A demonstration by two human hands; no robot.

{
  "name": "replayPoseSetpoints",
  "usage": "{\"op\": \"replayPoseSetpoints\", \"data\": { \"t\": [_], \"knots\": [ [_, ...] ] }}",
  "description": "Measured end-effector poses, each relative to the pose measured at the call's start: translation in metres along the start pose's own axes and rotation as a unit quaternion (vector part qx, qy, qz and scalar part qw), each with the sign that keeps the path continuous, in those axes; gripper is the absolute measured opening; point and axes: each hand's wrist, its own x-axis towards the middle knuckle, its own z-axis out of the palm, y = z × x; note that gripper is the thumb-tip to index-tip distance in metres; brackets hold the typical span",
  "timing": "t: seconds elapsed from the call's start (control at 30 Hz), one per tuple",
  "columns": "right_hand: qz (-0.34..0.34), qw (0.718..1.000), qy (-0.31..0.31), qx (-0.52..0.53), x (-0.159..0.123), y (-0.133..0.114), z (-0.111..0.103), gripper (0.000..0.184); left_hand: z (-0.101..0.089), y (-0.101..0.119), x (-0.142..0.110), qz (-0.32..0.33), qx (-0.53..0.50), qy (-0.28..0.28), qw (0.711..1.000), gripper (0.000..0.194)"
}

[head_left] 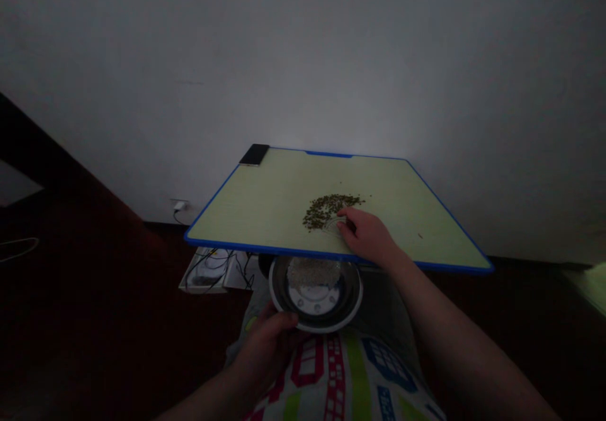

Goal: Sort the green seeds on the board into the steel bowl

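Observation:
My left hand (pixel 272 336) grips the near left rim of a round metal bowl (pixel 353 307), its thumb over the edge. The bowl is tilted beneath the table's front edge, and small pale grains (pixel 312 274) lie on its far inner side. On the pale table (pixel 255 206) is a spread of small brown grains (pixel 326 208). My right hand (pixel 362 231) rests at the near right side of this spread, fingers bent, thumb and forefinger apart. Faint curved streaks show by its fingertips; what makes them is unclear.
A dark phone (pixel 254 154) lies at the table's far left corner. The table has a blue edge and stands against a plain wall (pixel 303 61). Below left, a white box (pixel 206 276) holds cables. A plug (pixel 178 206) sits in the wall socket.

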Motion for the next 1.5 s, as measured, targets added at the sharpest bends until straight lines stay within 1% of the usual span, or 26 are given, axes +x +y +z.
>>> {"op": "replayPoseSetpoints", "data": {
  "t": [0.13,0.33,0.47,0.87,1.0,1.2,1.37,1.5],
  "knots": [
    [-0.005,1.0,0.003,-0.005,0.0011,-0.0016,0.0,0.029,0.0009,0.0009,0.0006,0.001,0.004,0.0,1.0,0.067],
    [0.016,1.0,0.013,-0.016,0.0004,-0.0025,0.0006,0.031,-0.0002,0.0005,0.0012,-0.01,-0.002,0.008,1.0,0.069],
    [0.022,0.999,0.016,-0.018,0.0008,-0.0017,0.0012,0.032,-0.0009,0.0001,0.0019,-0.003,0.0,0.005,1.0,0.069],
    [0.002,1.0,-0.004,-0.004,-0.002,-0.0013,-0.0011,0.032,-0.0046,-0.0019,0.0032,-0.003,0.001,-0.001,1.0,0.063],
    [-0.003,1.0,-0.003,0.0,-0.0024,0.0007,-0.0001,0.033,-0.0063,-0.0035,0.0037,-0.004,0.004,0.009,1.0,0.063],
    [-0.027,1.0,0.01,-0.003,-0.001,0.0002,0.0019,0.031,-0.0022,0.0,0.0014,0.003,0.008,0.005,1.0,0.062],
    [-0.025,1.0,0.014,-0.014,-0.0001,-0.0005,0.0026,0.031,0.0013,0.002,0.0008,-0.003,0.004,0.007,1.0,0.063],
    [-0.024,0.999,0.008,-0.02,0.0021,-0.001,0.003,0.032,0.0,0.0009,0.0018,0.003,0.007,0.014,1.0,0.062]
  ]
}}
